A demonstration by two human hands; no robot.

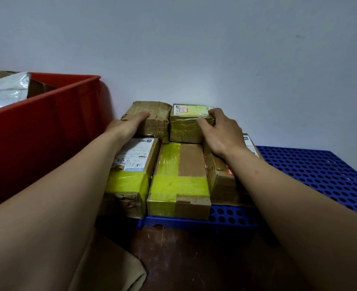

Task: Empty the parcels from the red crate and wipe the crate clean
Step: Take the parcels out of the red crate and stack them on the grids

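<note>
The red crate stands at the left, with a white plastic-wrapped parcel and brown parcels still inside. Several taped cardboard parcels lie on a blue perforated pallet against the wall. My left hand lies with straight fingers on the far-left brown parcel. My right hand grips the far labelled parcel, fingers curled over its right top corner. Nearer me sit a labelled box with yellow tape, a middle box with yellow tape and a third box under my right wrist.
A white wall rises directly behind the parcels. The right half of the blue pallet is bare. In front of the pallet is dark brown floor, and a beige cloth lies at the lower left beside my left arm.
</note>
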